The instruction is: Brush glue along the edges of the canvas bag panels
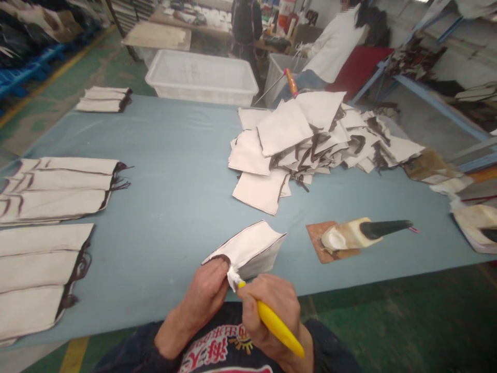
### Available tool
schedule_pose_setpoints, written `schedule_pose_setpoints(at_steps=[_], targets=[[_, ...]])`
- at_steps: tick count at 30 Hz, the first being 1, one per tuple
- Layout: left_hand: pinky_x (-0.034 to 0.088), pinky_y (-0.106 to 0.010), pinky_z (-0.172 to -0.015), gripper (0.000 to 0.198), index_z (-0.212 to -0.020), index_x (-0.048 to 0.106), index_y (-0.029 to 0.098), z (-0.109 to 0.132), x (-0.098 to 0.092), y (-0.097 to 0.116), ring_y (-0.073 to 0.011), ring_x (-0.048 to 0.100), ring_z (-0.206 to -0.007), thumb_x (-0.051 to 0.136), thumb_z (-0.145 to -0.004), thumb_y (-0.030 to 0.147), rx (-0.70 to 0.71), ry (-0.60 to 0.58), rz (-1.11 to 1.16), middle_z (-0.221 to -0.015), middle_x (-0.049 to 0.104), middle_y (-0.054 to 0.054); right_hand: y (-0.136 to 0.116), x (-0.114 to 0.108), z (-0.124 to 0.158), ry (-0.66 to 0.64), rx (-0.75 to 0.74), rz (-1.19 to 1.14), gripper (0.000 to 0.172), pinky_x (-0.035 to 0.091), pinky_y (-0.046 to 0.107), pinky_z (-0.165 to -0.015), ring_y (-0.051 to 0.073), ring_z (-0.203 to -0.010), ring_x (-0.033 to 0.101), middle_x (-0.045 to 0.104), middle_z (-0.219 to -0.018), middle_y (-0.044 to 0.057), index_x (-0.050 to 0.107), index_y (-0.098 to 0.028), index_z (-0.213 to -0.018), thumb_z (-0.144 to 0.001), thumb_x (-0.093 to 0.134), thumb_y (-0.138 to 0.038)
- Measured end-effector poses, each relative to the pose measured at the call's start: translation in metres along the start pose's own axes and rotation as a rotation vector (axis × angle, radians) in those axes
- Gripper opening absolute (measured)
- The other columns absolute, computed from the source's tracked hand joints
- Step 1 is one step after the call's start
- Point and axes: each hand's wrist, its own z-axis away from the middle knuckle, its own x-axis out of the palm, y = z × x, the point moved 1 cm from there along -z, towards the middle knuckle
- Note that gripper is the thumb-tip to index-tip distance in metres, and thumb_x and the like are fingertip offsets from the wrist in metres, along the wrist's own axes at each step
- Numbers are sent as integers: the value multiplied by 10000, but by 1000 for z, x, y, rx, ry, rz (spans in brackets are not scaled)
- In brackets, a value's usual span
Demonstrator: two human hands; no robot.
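My left hand (205,290) is closed on the near edge of a cream pouch-like piece (248,241) with dark edging, which stands folded and tilted above the table. In my right hand (274,305) is a yellow-handled brush (281,329), gripped like a pen. Its white-coated tip touches the near corner of the piece, right beside my left fingers. What the left fingertips press on is partly hidden. To the right, a glue-crusted container (341,235) with a dark handle sticking out sits on a brown board (320,256).
A heap of similar cream pieces (285,127) covers the table's far right. Overlapping rows of pieces (58,184) lie along the left side. Beyond the blue-grey table (174,145) stands a white plastic tub (202,93). A person in white (334,44) is at the back right.
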Motion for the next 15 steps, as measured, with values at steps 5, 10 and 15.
schedule_pose_setpoints(at_steps=[5, 10, 15], targets=[[393, -258, -595, 240, -793, 508, 212, 2, -1, -3, -150, 502, -627, 405, -966, 82, -50, -14, 104, -704, 569, -10, 15, 4, 5, 57, 408, -238, 261, 404, 239, -431, 126, -421, 540, 575, -527, -36, 620, -218, -807, -1010, 468, -280], [392, -265, -626, 298, -796, 609, 184, -3, -2, -6, -154, 514, -660, 439, -1018, 286, -391, -86, 305, -721, 590, -9, 39, -3, 3, 105, 799, -549, 424, 260, 195, -332, 81, -325, 345, 356, -428, -104, 595, -196, -770, -1015, 499, -529], [444, -280, -677, 403, -1033, 725, 173, -27, -16, 0, -170, 515, -685, 584, -928, 535, -667, -139, 733, -792, 674, -21, 41, -14, -11, 168, 712, -573, 431, 212, 188, -333, 73, -328, 313, 358, -416, -103, 593, -195, -748, -979, 558, -557]])
